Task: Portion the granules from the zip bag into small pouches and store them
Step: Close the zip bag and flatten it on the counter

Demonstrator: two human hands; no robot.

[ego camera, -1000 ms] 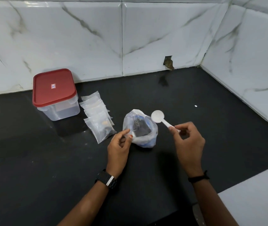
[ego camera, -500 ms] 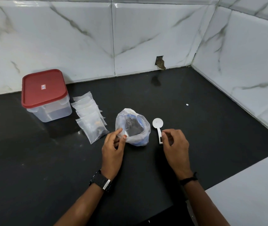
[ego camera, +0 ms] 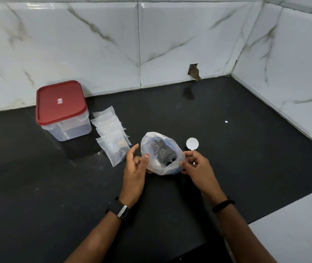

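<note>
The zip bag [ego camera: 161, 153] is seen standing open-mouthed near the middle of the black counter [ego camera: 37, 186], with dark granules [ego camera: 161, 151] heaped inside thin, cloudy film. It is judged to be light, soft and crumply, with no stiffness of its own, so it would likely slump or spill if squeezed at the belly; the rim near the zip strip is judged the better place to be held, at two opposite points so the mouth is kept open. The right hand [ego camera: 199, 168] is set against the bag's right side, with thumb and forefinger apparently pinching the film at the rim. The left hand [ego camera: 134, 166] is held just beside the bag's left side, fingers loosely spread and nothing grasped; whether the thumb touches the film cannot be told. A white scoop [ego camera: 192, 143] is laid on the counter just behind the right hand. A fanned stack of small pouches [ego camera: 113, 133] is laid to the left of the bag, slippery and flimsy by the look of them. Further left, towards the back wall, a clear container [ego camera: 69, 128] with a red lid [ego camera: 60, 102] is stood, closed.
</note>
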